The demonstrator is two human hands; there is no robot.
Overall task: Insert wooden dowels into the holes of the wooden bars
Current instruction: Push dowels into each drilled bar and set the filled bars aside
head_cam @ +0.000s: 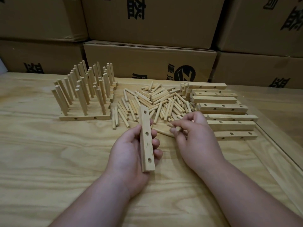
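Bar [146,139]: empty, gripped in my left hand [131,154]. Right hand [193,136] pinches a dowel [164,131] near the loose pile [155,104]. Filled bars [84,117] left; empty bars [229,123] remain right.

Two bare forearms, left hand [131,149], right hand [196,141], no sleeves.

Count on the table [49,161]: one wooden bar [146,140] in hand, four holes showing on its upper face, none filled. Two hands in view — left hand [131,154] and right hand [195,138]. Loose dowels [157,102] lie in one heap, too many and too overlapped to count. Bars fitted with upright dowels [85,94] — several rows, exact number unclear. Unfilled bars [224,108] stacked at right: at least eight. Cardboard boxes [147,59] behind: at least six.
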